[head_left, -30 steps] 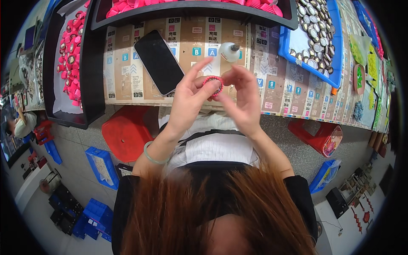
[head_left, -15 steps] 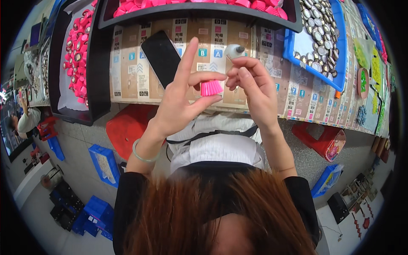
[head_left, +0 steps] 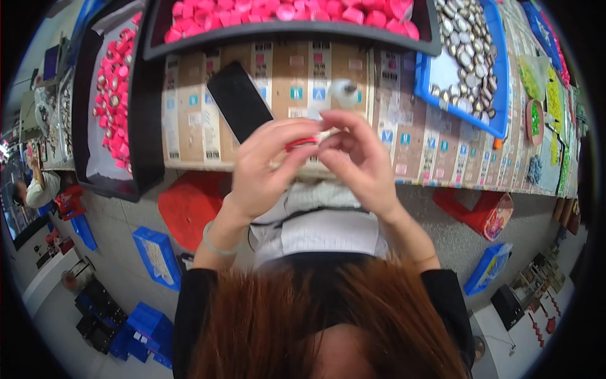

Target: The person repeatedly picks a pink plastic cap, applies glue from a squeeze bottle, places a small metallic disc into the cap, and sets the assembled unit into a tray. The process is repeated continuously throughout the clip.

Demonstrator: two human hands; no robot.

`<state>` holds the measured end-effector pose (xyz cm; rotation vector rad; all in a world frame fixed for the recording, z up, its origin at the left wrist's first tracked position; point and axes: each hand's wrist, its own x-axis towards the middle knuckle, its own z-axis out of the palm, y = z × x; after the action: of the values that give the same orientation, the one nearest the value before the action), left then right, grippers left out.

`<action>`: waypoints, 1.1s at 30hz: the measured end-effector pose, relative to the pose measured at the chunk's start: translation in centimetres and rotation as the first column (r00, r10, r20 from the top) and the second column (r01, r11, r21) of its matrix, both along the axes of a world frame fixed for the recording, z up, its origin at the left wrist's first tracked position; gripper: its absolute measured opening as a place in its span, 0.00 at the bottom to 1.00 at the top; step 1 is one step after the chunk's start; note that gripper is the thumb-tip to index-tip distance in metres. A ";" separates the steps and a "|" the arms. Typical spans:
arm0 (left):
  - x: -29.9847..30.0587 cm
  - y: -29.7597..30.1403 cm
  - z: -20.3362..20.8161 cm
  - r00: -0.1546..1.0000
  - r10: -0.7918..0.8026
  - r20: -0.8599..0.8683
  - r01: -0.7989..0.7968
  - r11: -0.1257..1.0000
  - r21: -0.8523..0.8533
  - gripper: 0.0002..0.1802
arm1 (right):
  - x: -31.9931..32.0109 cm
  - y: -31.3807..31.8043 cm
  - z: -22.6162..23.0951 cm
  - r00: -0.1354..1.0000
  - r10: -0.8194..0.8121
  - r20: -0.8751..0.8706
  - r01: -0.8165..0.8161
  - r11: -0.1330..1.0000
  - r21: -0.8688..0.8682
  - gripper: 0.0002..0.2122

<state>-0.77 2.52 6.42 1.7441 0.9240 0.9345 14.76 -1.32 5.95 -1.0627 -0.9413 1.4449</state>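
My left hand (head_left: 262,167) pinches a small pink ridged cap (head_left: 301,144) between thumb and fingers, above the table's near edge. The cap is mostly covered by the fingers, and a darker red side shows. Close against it, my right hand (head_left: 363,165) has its thumb and fingers drawn together at the cap. Something pale shows at those fingertips, too blurred to name. Just beyond the hands stands a white squeeze bottle (head_left: 344,93) with a dark tip. A black phone (head_left: 240,101) lies left of it on the table.
A black tray (head_left: 290,31) of pink caps spans the far side. Another black tray (head_left: 148,126) at left holds pink caps with metal inserts. A blue tray (head_left: 435,93) at right contains round metal pieces. Red stools (head_left: 186,205) stand below the table.
My right hand has come in to the cap and its fingers meet the left hand's. The left index finger, raised before, is now folded down. The cap has tilted, and the view has shifted slightly.
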 end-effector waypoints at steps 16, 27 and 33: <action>4.3 16.5 1.1 0.945 -0.127 -0.302 0.162 0.982 0.096 0.15 | 2.9 2.4 -5.2 0.689 -0.400 0.604 0.247 0.914 0.322 0.21; 10.3 19.4 -1.9 0.920 -0.076 -0.384 0.195 0.940 0.281 0.17 | 3.5 1.9 -7.0 0.937 -0.329 0.116 0.326 0.944 0.041 0.14; 5.2 12.3 0.9 0.985 -0.082 0.149 0.112 0.973 -0.203 0.20 | 5.0 0.3 -3.6 0.885 -0.363 -0.293 0.347 0.932 -0.107 0.17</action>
<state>4.39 14.82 7.29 1.5103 0.8077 0.8511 19.79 -0.99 2.39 -0.9529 -0.4569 1.2825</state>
